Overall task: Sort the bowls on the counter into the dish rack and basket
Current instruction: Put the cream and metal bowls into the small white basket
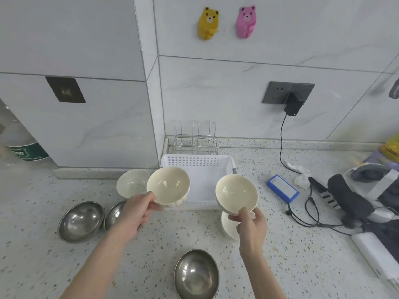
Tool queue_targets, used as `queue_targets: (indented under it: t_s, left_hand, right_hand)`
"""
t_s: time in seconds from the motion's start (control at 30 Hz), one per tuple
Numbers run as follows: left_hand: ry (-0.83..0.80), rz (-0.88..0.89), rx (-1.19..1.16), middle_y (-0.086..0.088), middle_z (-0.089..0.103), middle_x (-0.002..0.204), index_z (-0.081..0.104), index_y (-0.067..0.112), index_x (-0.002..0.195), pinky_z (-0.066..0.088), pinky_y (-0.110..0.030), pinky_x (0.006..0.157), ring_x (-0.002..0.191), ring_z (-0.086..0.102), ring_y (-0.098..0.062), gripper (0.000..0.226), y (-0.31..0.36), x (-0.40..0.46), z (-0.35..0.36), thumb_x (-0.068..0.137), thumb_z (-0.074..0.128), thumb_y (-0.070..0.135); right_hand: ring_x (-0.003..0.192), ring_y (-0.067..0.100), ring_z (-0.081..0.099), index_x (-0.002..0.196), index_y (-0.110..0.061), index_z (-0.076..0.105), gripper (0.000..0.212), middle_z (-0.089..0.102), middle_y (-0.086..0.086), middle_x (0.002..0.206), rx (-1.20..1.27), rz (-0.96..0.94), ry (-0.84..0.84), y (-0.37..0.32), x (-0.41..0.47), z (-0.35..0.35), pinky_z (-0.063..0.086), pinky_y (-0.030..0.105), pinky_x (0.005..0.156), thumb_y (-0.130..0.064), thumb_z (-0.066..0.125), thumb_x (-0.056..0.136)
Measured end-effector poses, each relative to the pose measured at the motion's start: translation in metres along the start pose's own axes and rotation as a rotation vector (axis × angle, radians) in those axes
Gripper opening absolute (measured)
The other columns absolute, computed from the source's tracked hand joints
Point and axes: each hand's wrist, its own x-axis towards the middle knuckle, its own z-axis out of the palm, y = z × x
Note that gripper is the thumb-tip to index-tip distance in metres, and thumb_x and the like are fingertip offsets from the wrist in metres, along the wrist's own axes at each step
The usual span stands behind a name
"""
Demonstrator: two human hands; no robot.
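Left hand (141, 209): a cream bowl (168, 185) is pinched at its near rim and held tilted above the front-left edge of the white basket (203, 167)
Right hand (251, 225): a second cream bowl (236, 194) is gripped by the rim, thumb inside, held up just right of the basket
Step in hand: both bowls are judged bound for basket or wire dish rack (195, 137); each is best lowered level, one at a time, so rims are not knocked together
Hard to make out: fingers beneath the bowls are hidden; another white bowl (228, 226) is largely covered by the right hand; one of the steel bowls (81, 221) is half masked by the left wrist; the destination meant for each kind cannot be told
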Motion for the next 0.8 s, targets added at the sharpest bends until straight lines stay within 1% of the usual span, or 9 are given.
queue_targets:
  t_s: [0.07, 0.13, 0.2, 0.3, 0.37, 0.53, 0.6, 0.67, 0.8]
  left_hand:
    - [0.063, 0.025, 0.037, -0.015, 0.076, 0.075, 0.066, 0.003, 0.09, 0.022, -0.02, 0.039, 0.042, 0.026, -0.01, 0.018, 0.003, 0.007, -0.004, 0.086, 0.051, 0.012]
    - [0.119, 0.065, 0.089, -0.011, 0.076, 0.071, 0.068, 0.002, 0.089, 0.027, -0.024, 0.044, 0.045, 0.03, -0.012, 0.02, 0.003, 0.013, -0.006, 0.086, 0.052, 0.013]
    - [0.151, 0.087, 0.086, -0.01, 0.075, 0.068, 0.069, 0.001, 0.088, 0.029, -0.026, 0.046, 0.046, 0.032, -0.013, 0.021, 0.003, 0.018, -0.009, 0.087, 0.052, 0.013]
    - [0.149, 0.068, 0.042, -0.01, 0.075, 0.069, 0.069, 0.001, 0.088, 0.029, -0.024, 0.044, 0.044, 0.035, -0.01, 0.021, 0.003, 0.024, -0.012, 0.088, 0.052, 0.012]
    - [0.145, 0.055, 0.039, -0.01, 0.076, 0.07, 0.069, 0.002, 0.088, 0.028, -0.022, 0.041, 0.04, 0.035, -0.008, 0.021, 0.004, 0.029, -0.015, 0.088, 0.051, 0.013]
    - [0.134, 0.065, 0.035, -0.008, 0.076, 0.07, 0.069, 0.003, 0.088, 0.028, -0.023, 0.042, 0.044, 0.031, -0.01, 0.021, 0.004, 0.041, -0.02, 0.091, 0.051, 0.014]
    - [0.137, 0.06, 0.022, -0.007, 0.076, 0.07, 0.069, 0.003, 0.088, 0.029, -0.024, 0.043, 0.045, 0.031, -0.011, 0.021, 0.003, 0.048, -0.021, 0.091, 0.052, 0.015]
    - [0.141, 0.056, 0.022, -0.006, 0.076, 0.07, 0.069, 0.003, 0.087, 0.03, -0.025, 0.044, 0.046, 0.031, -0.012, 0.022, 0.002, 0.054, -0.021, 0.091, 0.052, 0.016]
    - [0.138, 0.041, 0.035, -0.006, 0.076, 0.071, 0.07, 0.006, 0.087, 0.032, -0.026, 0.047, 0.047, 0.037, -0.01, 0.021, 0.001, 0.065, -0.018, 0.09, 0.052, 0.015]
  right_hand:
    - [0.07, 0.012, 0.062, 0.125, -0.021, 0.055, 0.046, 0.075, -0.006, 0.066, -0.134, -0.046, -0.046, -0.007, 0.011, 0.021, 0.043, 0.031, 0.068, -0.036, 0.053, 0.082]
    - [0.079, 0.008, 0.066, 0.131, -0.024, 0.05, 0.052, 0.074, -0.008, 0.067, -0.25, -0.08, -0.113, -0.012, 0.02, 0.041, 0.046, 0.034, 0.072, -0.041, 0.053, 0.081]
    - [0.08, 0.009, 0.068, 0.124, -0.024, 0.054, 0.046, 0.073, -0.007, 0.066, -0.316, -0.093, -0.159, -0.015, 0.03, 0.06, 0.052, 0.039, 0.077, -0.039, 0.055, 0.08]
    - [0.071, 0.001, 0.066, 0.114, -0.027, 0.054, 0.038, 0.072, -0.008, 0.063, -0.401, -0.074, -0.211, -0.018, 0.045, 0.087, 0.047, 0.03, 0.064, -0.041, 0.053, 0.079]
    - [0.072, 0.004, 0.064, 0.11, -0.028, 0.05, 0.03, 0.072, -0.007, 0.061, -0.435, -0.054, -0.245, -0.017, 0.054, 0.103, 0.044, 0.029, 0.062, -0.038, 0.052, 0.082]
    - [0.075, 0.009, 0.062, 0.103, -0.024, 0.047, 0.02, 0.073, -0.005, 0.073, -0.611, -0.023, -0.281, -0.007, 0.068, 0.138, 0.049, 0.032, 0.068, -0.038, 0.047, 0.088]
    - [0.077, 0.01, 0.062, 0.102, -0.024, 0.047, 0.019, 0.073, -0.006, 0.072, -0.638, -0.003, -0.296, -0.003, 0.071, 0.148, 0.049, 0.033, 0.071, -0.036, 0.046, 0.088]
    - [0.08, 0.011, 0.061, 0.106, -0.024, 0.044, 0.02, 0.073, -0.007, 0.07, -0.631, 0.02, -0.325, 0.001, 0.074, 0.155, 0.049, 0.034, 0.074, -0.034, 0.045, 0.088]
    - [0.086, 0.011, 0.062, 0.131, -0.022, 0.033, 0.045, 0.075, -0.004, 0.072, -0.594, 0.039, -0.434, 0.006, 0.08, 0.162, 0.044, 0.033, 0.068, -0.029, 0.045, 0.089]
